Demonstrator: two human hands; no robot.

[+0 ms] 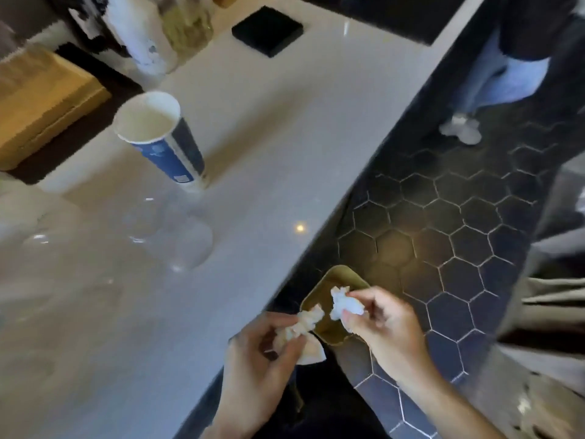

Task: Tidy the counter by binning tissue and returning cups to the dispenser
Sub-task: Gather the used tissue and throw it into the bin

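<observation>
I count two wads of tissue, one in each of my hands. My left hand point(253, 353) is closed on a crumpled wad point(300, 324) with a flat tail hanging below the fingers. My right hand point(383, 324) pinches a smaller white wad point(345, 304) between thumb and fingertips. Both wads sit just past the tabletop point(253, 122) edge, over one small tan bin point(335, 280) whose open mouth lies between and under my hands on the floor point(443, 232). The two wads are near each other but not touching.

One paper cup point(161, 141), blue and white, stands upright on the tabletop, well apart from my hands. Nearer me I make out what looks like one clear glass or plastic cup point(177, 236) lying on the tabletop, too blurred to be sure. At the far end there is one tall white stack point(139, 30), maybe cups, and a clear jar point(188, 26) just beside it, both smeared. One black square pad point(267, 30) lies flat further right. One wooden box point(44, 99) on a dark base sits at the left edge.

Beyond the tabletop, another person's leg point(497, 77) and one pale shoe point(460, 129) stand on the dark hexagon tiles. Nothing lies between my hands and the bin.
</observation>
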